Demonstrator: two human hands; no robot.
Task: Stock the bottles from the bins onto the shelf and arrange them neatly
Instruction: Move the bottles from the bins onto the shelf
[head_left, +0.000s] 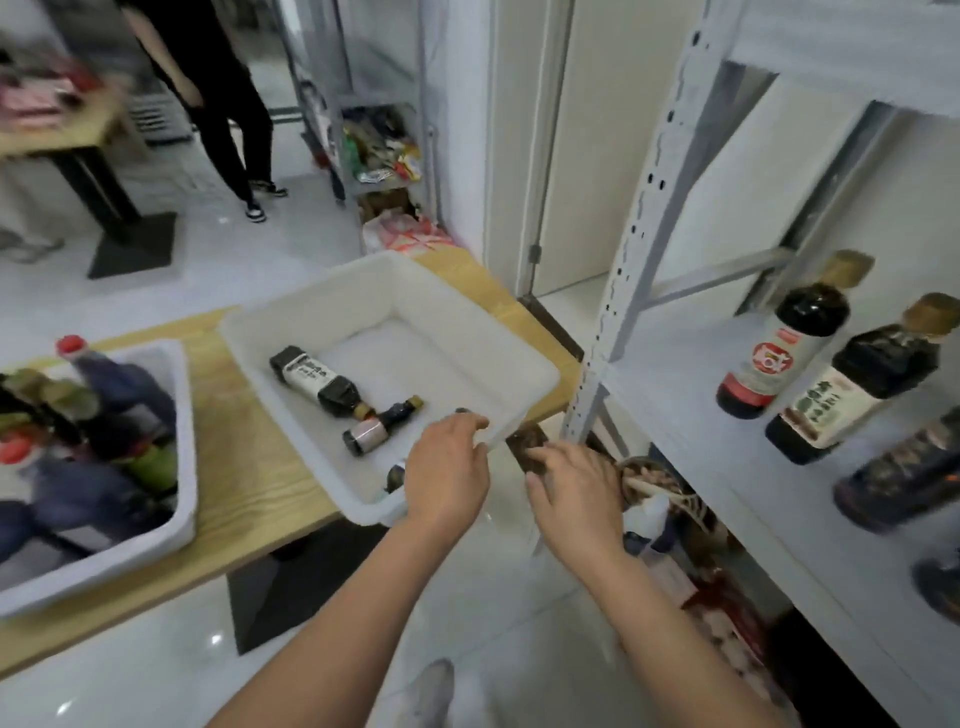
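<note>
Head cam has the left hand (447, 467) down over the near right corner of the white bin (488, 338) on the surface (270, 467), fingers curled over what I'd guess is a third bottle (396, 475). The right hand (576, 486) sits just outside it against something dark and blurry, so can't tell if either grip has actually closed on anything. Other two lie flat in the bin, probably just dumped in for carrying: white-label bottle (314, 382) neck toward near right, small bottle (382, 423) cap toward far right, while the shelf bottles (784, 353) stand upright on the shelf (675, 374).
</note>
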